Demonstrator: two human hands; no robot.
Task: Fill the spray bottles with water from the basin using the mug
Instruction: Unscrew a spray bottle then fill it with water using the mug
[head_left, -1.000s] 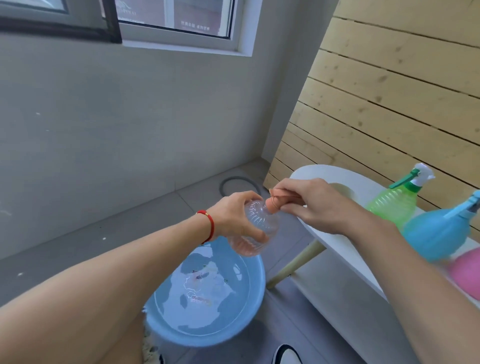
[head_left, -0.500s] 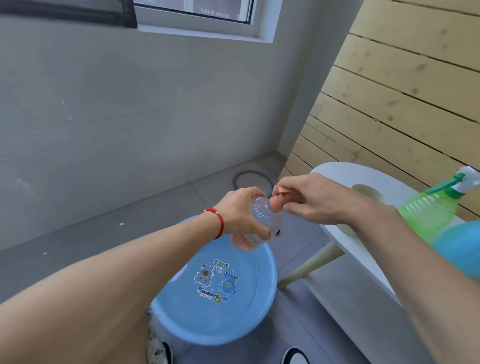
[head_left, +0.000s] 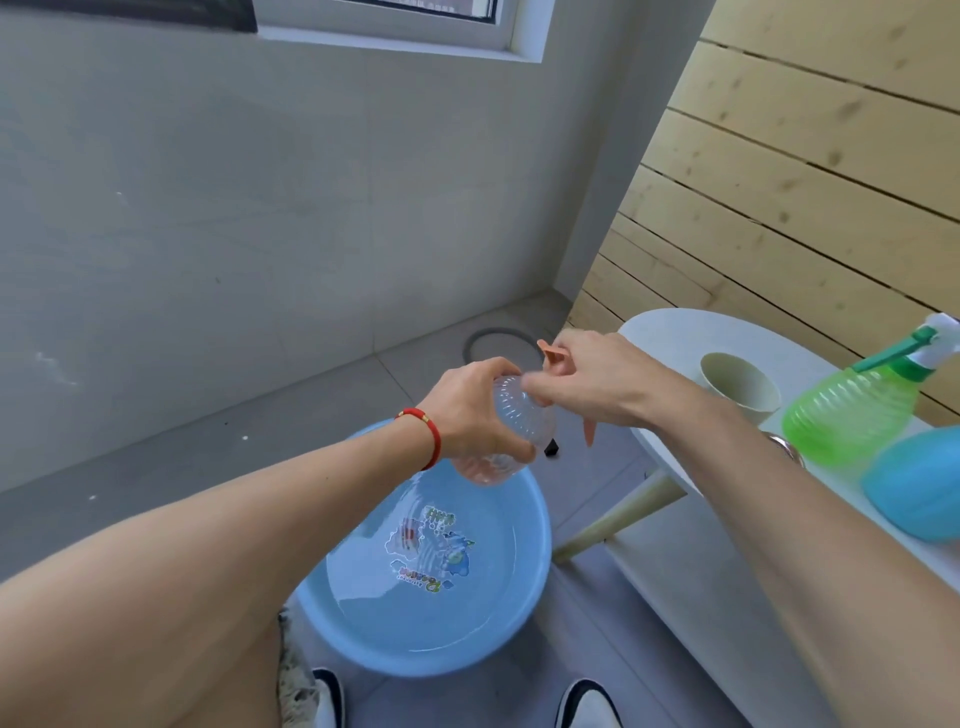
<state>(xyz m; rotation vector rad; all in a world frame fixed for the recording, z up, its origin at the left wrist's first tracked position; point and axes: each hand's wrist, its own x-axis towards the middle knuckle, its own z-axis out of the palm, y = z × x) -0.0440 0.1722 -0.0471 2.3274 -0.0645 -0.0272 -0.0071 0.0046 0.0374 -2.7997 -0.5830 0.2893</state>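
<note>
My left hand (head_left: 475, 410) grips a clear ribbed spray bottle (head_left: 511, 434) above the blue basin (head_left: 540, 525), which holds water and has a cartoon sticker on its bottom. My right hand (head_left: 592, 384) holds the bottle's orange spray head (head_left: 553, 358) at the bottle's neck; the orange trigger hangs below my fingers. A cream mug (head_left: 740, 387) stands on the white table (head_left: 670, 338). To the mug's right, a green spray bottle (head_left: 852, 415) and a blue spray bottle (head_left: 919, 488) stand on the table too.
The basin sits on the grey tiled floor between my shoes (head_left: 587, 701) and the table's leg (head_left: 618, 519). A round floor drain (head_left: 498, 343) lies near the corner. A wooden slat wall (head_left: 805, 182) backs the table.
My right hand has turned on the orange spray head, so its trigger now hangs below my fingers. The view has tilted down and left; ripples show in the basin water.
</note>
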